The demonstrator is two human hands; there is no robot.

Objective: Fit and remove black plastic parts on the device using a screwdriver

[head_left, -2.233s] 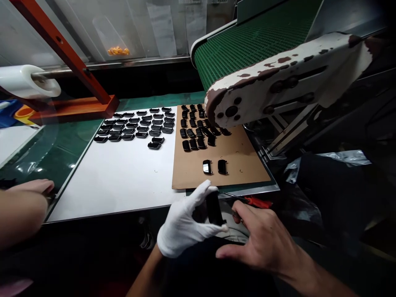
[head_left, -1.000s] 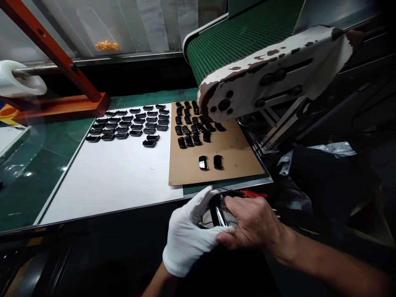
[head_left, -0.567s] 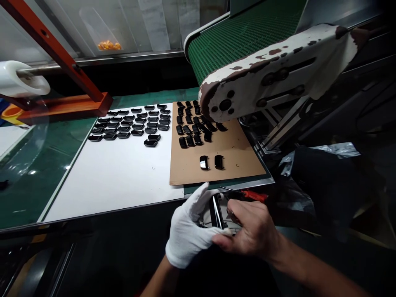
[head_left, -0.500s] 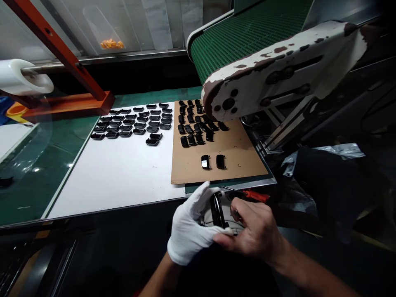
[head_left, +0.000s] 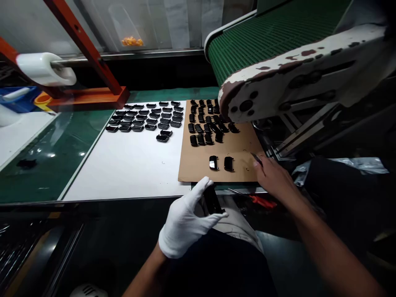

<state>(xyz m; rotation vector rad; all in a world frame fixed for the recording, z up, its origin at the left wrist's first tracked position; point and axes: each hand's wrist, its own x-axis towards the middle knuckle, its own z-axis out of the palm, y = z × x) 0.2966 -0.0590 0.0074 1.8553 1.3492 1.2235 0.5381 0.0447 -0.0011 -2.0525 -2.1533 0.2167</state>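
My left hand (head_left: 188, 218), in a white glove, grips a black plastic part (head_left: 212, 199) between thumb and fingers just off the table's front edge. Over the right front corner of the brown cardboard sheet (head_left: 192, 169), my bare right hand (head_left: 275, 175) is closed on a thin dark blade-like tool (head_left: 256, 159); its exact kind is unclear. Two glossy black parts, one (head_left: 213, 162) with a bright reflection and another (head_left: 229, 163), lie on the cardboard between the hands. Below them, a red-handled screwdriver (head_left: 262, 201) rests at the table edge.
Several black parts (head_left: 150, 127) lie in rows on the white sheet (head_left: 130, 165), with more (head_left: 201, 139) on the cardboard. A green conveyor belt (head_left: 262, 45) on a chipped white frame overhangs the right side. A film roll (head_left: 40, 69) hangs on an orange stand (head_left: 83, 99) at left.
My right hand has left the black part and moved up and right over the cardboard with the thin tool. My left hand still holds the part. The whole view has shifted slightly.
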